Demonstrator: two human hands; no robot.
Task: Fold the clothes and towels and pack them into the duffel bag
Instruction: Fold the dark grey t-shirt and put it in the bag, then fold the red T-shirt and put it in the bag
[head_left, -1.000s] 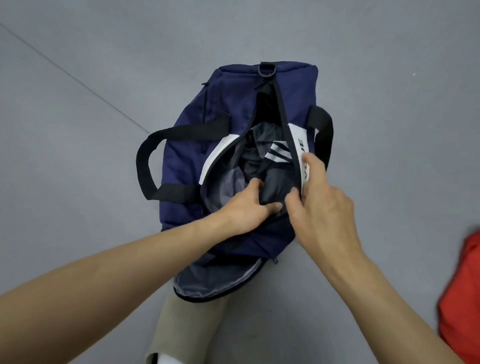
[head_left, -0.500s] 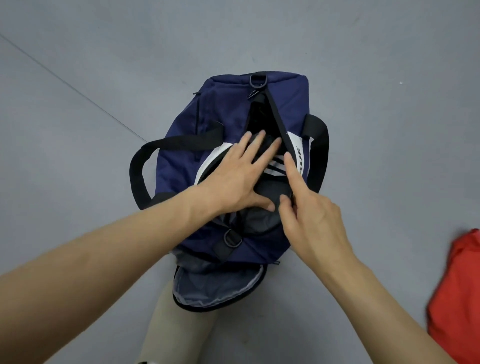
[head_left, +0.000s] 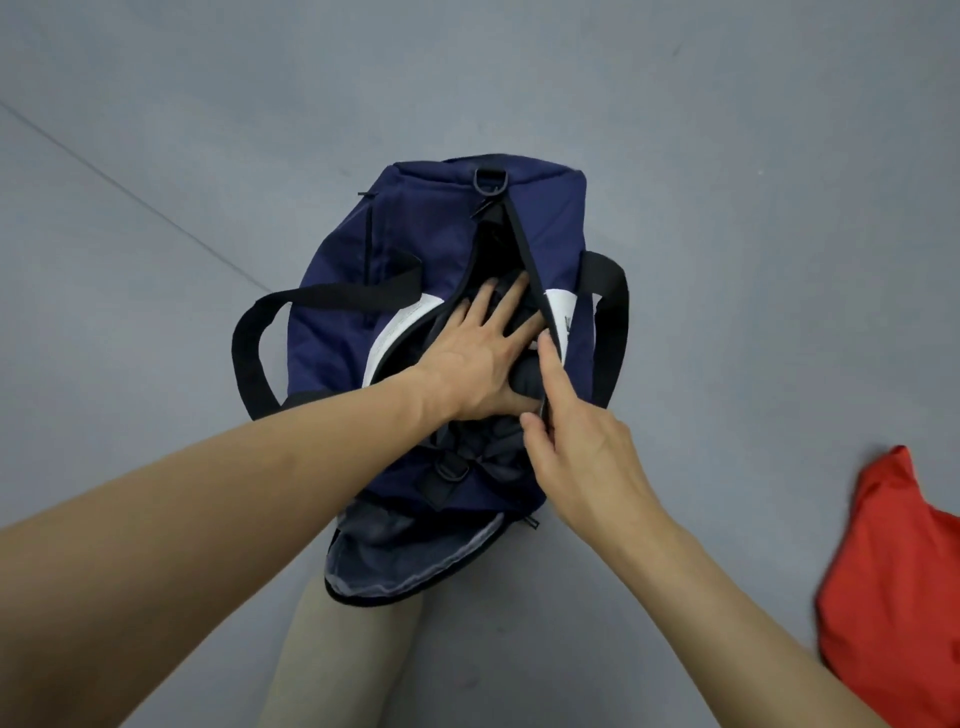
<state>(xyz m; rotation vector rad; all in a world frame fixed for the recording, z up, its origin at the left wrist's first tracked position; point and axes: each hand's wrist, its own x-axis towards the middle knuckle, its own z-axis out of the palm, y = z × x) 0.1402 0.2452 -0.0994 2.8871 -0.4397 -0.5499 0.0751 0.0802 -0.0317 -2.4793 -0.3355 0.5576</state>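
Your navy duffel bag (head_left: 431, 249) sat on the grey floor (head_left: 208, 130) directly in front of you, its long zip opening running away from you and standing open. Your left hand (head_left: 475, 358) lay flat inside that opening, fingers spread wide and palm down, pressing on the dark clothing (head_left: 524, 371) packed there; it gripped nothing. Your right hand (head_left: 576, 441) was at the right-hand edge of the opening, forefinger stretched along the black zip edge (head_left: 524, 254) and thumb tucked against the fabric just below your left hand, pinching that edge lightly. The bag's two black handles (head_left: 249, 353) flopped outward, one to each side. At the near end, a grey-lined end pocket (head_left: 410, 556) gaped open above your beige trouser leg (head_left: 337, 660). A red garment (head_left: 893, 571) lay on the floor well to the right, apart from the bag.
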